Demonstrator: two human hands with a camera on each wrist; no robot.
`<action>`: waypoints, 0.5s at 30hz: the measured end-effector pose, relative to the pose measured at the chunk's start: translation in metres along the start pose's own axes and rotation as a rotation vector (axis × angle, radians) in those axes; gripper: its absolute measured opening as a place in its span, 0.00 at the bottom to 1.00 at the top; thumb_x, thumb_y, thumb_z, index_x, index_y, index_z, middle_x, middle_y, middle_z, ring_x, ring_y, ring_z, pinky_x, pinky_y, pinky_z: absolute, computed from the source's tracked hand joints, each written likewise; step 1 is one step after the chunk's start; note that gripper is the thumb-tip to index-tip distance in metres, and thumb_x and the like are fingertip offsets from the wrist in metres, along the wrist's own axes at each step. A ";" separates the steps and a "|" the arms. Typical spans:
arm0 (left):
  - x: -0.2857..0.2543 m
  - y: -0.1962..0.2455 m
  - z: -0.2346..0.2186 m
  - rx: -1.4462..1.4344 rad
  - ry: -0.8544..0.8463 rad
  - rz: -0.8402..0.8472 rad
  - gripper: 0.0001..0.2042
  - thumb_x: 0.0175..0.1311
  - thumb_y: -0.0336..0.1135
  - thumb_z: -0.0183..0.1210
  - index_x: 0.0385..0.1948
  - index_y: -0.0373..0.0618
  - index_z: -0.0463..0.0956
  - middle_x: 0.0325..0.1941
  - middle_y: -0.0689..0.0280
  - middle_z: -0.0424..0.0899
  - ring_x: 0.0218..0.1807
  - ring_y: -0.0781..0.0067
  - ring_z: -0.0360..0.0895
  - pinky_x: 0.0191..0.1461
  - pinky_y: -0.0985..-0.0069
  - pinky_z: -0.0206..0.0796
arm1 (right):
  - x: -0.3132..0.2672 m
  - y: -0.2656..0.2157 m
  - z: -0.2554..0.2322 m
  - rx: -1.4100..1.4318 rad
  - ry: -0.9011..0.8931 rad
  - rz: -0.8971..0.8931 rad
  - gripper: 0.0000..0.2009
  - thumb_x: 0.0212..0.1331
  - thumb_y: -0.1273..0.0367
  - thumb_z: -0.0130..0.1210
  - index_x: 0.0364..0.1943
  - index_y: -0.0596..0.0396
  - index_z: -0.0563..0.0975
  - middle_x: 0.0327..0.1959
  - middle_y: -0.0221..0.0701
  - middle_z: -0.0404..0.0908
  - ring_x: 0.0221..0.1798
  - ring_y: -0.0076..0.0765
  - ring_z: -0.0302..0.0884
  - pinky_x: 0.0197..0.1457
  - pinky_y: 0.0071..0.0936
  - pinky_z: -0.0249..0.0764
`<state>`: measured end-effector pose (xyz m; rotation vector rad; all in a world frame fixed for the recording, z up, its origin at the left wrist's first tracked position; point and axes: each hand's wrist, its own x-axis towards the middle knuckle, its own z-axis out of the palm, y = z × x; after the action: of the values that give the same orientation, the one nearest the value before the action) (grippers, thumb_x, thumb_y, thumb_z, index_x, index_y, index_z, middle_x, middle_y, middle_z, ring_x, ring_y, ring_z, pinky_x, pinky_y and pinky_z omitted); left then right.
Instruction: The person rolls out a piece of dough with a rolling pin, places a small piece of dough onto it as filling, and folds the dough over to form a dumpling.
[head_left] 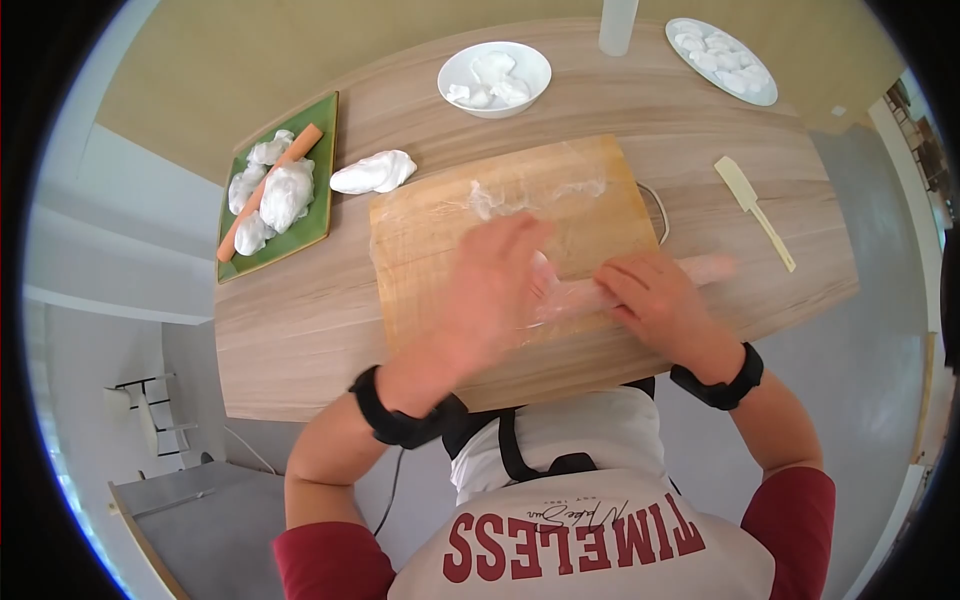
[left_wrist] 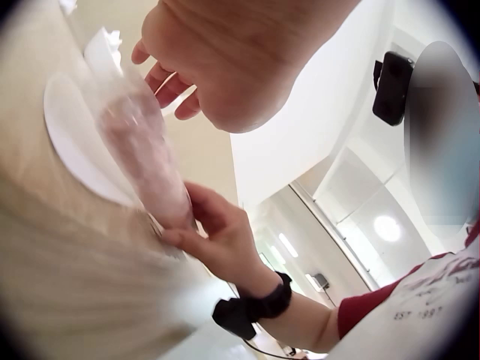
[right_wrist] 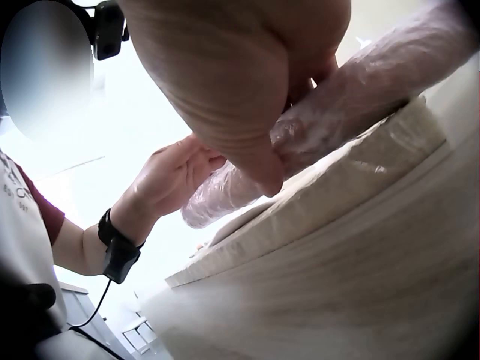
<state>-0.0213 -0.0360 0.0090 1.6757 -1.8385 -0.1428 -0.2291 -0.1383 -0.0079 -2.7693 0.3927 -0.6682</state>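
Observation:
A pinkish rolling pin (head_left: 705, 268) wrapped in clear film lies across the board near its front edge. My right hand (head_left: 655, 305) grips it, thumb on one side and fingers over the other, as the right wrist view shows. My left hand (head_left: 490, 290), blurred, hovers by the pin's left end with its fingers loosely extended. Beside the pin in the left wrist view lies a flat white round sheet (left_wrist: 71, 142), mostly hidden by the left hand in the head view. The wooden board (head_left: 430, 220) is covered in crinkled clear film.
A white wrapped lump (head_left: 373, 172) sits behind the board. At left, a green tray (head_left: 318, 205) bears wrapped white lumps and an orange-brown rod (head_left: 270, 190). A white bowl (head_left: 495, 108), a plate of white pieces (head_left: 765, 98) and a cream spatula (head_left: 755, 213) lie farther off.

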 end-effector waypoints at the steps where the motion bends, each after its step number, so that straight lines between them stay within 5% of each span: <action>1: -0.003 0.010 0.009 -0.001 0.002 0.000 0.17 0.63 0.37 0.49 0.53 0.43 0.68 0.56 0.51 0.68 0.58 0.48 0.64 0.60 0.58 0.56 | 0.000 -0.004 0.003 -0.002 -0.049 -0.023 0.22 0.39 0.72 0.61 0.45 0.57 0.73 0.45 0.39 0.74 0.47 0.46 0.72 0.48 0.38 0.69; 6: -0.007 0.013 0.033 0.237 -0.164 0.043 0.24 0.63 0.48 0.47 0.58 0.45 0.63 0.63 0.54 0.61 0.67 0.54 0.53 0.68 0.47 0.38 | 0.008 -0.013 0.004 -0.112 -0.096 -0.012 0.25 0.49 0.62 0.55 0.52 0.61 0.69 0.55 0.43 0.69 0.60 0.49 0.63 0.59 0.45 0.60; 9: 0.020 -0.018 0.038 0.361 -0.044 0.046 0.22 0.61 0.40 0.49 0.57 0.45 0.64 0.62 0.57 0.63 0.65 0.54 0.55 0.66 0.50 0.42 | 0.035 0.008 0.023 -0.232 -0.080 0.013 0.26 0.55 0.57 0.49 0.54 0.62 0.68 0.58 0.43 0.67 0.63 0.49 0.60 0.63 0.50 0.55; 15: 0.052 -0.062 0.034 0.336 -0.059 -0.022 0.24 0.63 0.46 0.47 0.58 0.44 0.62 0.61 0.57 0.65 0.66 0.56 0.56 0.67 0.47 0.41 | 0.073 0.042 0.048 -0.302 -0.050 0.063 0.25 0.57 0.57 0.45 0.53 0.61 0.69 0.58 0.41 0.68 0.64 0.48 0.59 0.63 0.54 0.53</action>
<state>0.0148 -0.1069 -0.0285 1.9353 -1.9712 0.1157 -0.1519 -0.1914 -0.0327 -3.0333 0.6134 -0.5634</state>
